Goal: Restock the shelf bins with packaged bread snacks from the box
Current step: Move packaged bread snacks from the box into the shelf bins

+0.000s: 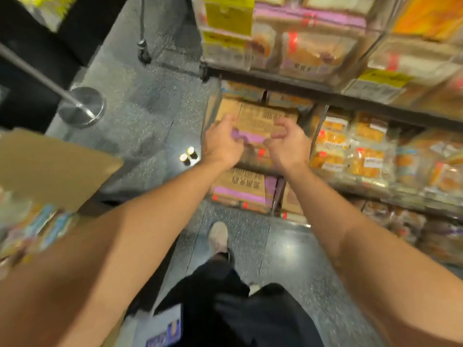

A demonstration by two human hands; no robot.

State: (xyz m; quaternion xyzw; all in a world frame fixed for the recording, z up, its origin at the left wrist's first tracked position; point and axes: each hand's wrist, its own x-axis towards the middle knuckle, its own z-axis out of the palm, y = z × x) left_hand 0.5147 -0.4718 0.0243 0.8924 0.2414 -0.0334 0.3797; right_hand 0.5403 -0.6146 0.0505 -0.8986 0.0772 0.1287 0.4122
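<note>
Hands are held out over the low end of the shelf, with a bread pack between them, its purple strip running left to right, long axis across the body. Left hand is curled at the pack's left end, right hand at the right end; fingers are bent round it, though blur hides how firm the hold is. Both hands sit equally near. Stacked cartons lie just beyond and below the pack. An open box of snacks is seen at far left, well apart. Shelf bins lie to the right of the hands. Yellow price tags and carton print are noted, unreadable.
</note>
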